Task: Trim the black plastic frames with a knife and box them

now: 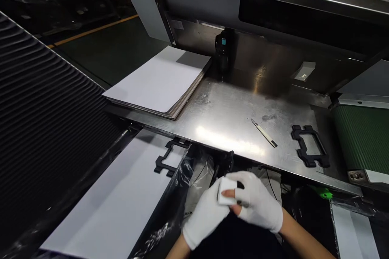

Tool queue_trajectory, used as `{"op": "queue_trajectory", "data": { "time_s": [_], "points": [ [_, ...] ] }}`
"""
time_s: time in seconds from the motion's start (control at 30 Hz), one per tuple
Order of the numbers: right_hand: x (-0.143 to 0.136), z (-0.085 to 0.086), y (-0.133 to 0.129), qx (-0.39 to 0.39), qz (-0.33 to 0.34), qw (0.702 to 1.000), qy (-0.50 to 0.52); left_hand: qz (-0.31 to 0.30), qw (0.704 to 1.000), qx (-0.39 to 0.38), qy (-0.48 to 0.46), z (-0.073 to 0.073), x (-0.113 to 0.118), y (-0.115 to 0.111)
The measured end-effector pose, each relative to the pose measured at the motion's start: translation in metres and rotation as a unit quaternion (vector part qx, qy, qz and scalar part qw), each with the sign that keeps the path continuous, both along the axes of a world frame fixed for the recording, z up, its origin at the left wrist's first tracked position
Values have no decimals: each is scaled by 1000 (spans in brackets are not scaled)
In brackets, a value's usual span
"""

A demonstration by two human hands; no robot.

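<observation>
Gloved hands joined below the near edge of a steel bench, pinching a small white pad (225, 192).

Head view: left hand (206, 215) and right hand (259, 200) together, fingertips closed on the pad; blade tool (263, 133) and black frame (310, 145) parked near the bench's right end, sheet stack (161, 83) squared at its far-left corner.

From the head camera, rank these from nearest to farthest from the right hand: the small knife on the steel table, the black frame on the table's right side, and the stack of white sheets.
Measured from the right hand:
1. Small knife, on the steel table just above the hand.
2. Black frame, up and to the right, near the green belt. It is only a little farther than the knife.
3. Stack of white sheets, far up and left at the table's left end.
</observation>
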State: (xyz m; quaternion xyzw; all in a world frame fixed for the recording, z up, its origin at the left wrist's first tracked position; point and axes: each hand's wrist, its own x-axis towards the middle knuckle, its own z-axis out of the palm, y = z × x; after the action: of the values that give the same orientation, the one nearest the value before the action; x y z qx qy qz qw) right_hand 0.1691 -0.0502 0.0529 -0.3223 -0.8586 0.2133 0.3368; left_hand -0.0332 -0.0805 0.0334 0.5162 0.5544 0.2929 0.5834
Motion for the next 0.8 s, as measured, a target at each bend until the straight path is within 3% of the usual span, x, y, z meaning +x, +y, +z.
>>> {"op": "queue_trajectory", "data": {
  "time_s": [0.1,0.2,0.3,0.43,0.8],
  "points": [
    [18,-13,20,64,-205,977,-9,-22,995,10,94,8,-2,-4],
    [44,-33,51,20,-347,937,42,-37,968,87,233,10,-3,-12],
    [56,-59,77,-62,-352,931,77,-51,921,182,341,2,-6,-17],
    [48,-84,88,-75,-337,936,61,-85,888,224,393,-9,-7,-16],
    [42,-92,85,10,-328,941,-83,-155,861,135,465,0,13,-13]
  ]
}}
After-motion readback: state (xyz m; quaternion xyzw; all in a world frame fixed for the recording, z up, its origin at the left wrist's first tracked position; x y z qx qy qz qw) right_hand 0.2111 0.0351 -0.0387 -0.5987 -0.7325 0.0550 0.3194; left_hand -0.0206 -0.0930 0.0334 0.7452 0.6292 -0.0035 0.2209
